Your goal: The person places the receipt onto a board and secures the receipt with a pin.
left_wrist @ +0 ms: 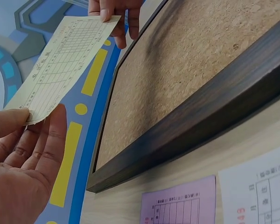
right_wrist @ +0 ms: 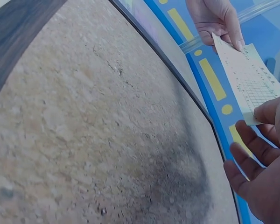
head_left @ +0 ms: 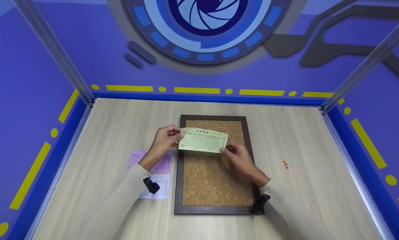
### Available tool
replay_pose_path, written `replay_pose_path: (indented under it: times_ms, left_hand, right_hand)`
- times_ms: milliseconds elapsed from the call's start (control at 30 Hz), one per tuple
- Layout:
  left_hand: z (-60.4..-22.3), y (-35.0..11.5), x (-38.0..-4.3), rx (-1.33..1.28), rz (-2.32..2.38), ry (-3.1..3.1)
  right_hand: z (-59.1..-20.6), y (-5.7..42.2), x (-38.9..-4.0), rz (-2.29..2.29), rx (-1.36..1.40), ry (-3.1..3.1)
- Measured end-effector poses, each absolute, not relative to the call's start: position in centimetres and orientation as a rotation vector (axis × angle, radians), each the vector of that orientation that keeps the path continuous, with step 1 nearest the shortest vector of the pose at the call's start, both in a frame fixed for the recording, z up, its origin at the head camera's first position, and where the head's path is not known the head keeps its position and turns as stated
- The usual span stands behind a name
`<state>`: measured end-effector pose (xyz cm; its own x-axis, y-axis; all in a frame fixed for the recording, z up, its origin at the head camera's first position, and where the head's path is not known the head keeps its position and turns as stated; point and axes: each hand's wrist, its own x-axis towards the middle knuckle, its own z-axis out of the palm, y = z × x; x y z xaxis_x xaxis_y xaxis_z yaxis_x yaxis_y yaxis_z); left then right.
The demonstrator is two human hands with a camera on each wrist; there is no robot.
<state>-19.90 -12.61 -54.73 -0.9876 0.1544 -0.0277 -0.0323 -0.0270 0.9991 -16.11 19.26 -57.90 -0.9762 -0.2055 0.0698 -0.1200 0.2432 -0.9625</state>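
A pale green printed form slip (head_left: pixel 202 140) is held up between both hands over the upper part of a cork board (head_left: pixel 216 180) with a dark wooden frame. My left hand (head_left: pixel 166 138) pinches the slip's left end between thumb and fingers. At the opposite end, my right hand (head_left: pixel 239 158) pinches the lower right corner, its thumb on the printed face. In the left wrist view the slip (left_wrist: pixel 60 60) bows slightly between the two grips. The right wrist view shows the slip (right_wrist: pixel 245 79) raised off the cork, with the hand's shadow falling on the board.
Left of the board, a purple form slip (head_left: pixel 163 163) and a white form slip (head_left: pixel 159 186) lie on the wood-grain table (head_left: pixel 113 133), partly behind the left arm. Several small coloured pieces (head_left: pixel 285 164) lie right of the board. Blue panels (head_left: pixel 86 50) wall in the table.
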Motion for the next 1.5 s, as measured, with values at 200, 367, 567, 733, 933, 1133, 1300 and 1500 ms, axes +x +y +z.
replay_pose_path:
  times_ms: [200,367,567,733,933,1133,1300,1500]
  left_hand:
    - [-55.0,-11.7,-20.0,0.149,2.166,2.107]
    - [-55.2,-10.9,-20.1,0.152,2.167,2.108]
    - [-55.5,-10.1,-20.0,0.182,2.154,2.141]
    - [-55.7,-9.7,-20.0,0.211,2.140,2.187]
    - [-55.7,-9.4,-20.0,0.244,2.098,2.236]
    - [-56.0,-9.1,-20.0,0.228,2.100,2.251]
    - [-56.6,-8.8,-20.1,0.211,2.093,2.290]
    - [-57.5,-8.3,-20.5,0.167,2.089,2.324]
  right_hand:
    - [-57.7,20.2,-16.2,-1.882,-0.310,2.437]
    - [-57.5,20.9,-16.3,-1.846,-0.310,2.498]
    - [-57.5,21.6,-16.2,-1.858,-0.255,2.512]
    - [-57.6,21.9,-16.0,-1.878,-0.212,2.514]
    - [-57.9,22.1,-16.0,-1.898,-0.149,2.505]
    - [-58.4,22.3,-16.2,-1.876,-0.146,2.499]
    - [-58.8,22.4,-16.4,-1.905,-0.113,2.436]
    - [-59.3,22.5,-16.7,-1.943,-0.088,2.419]
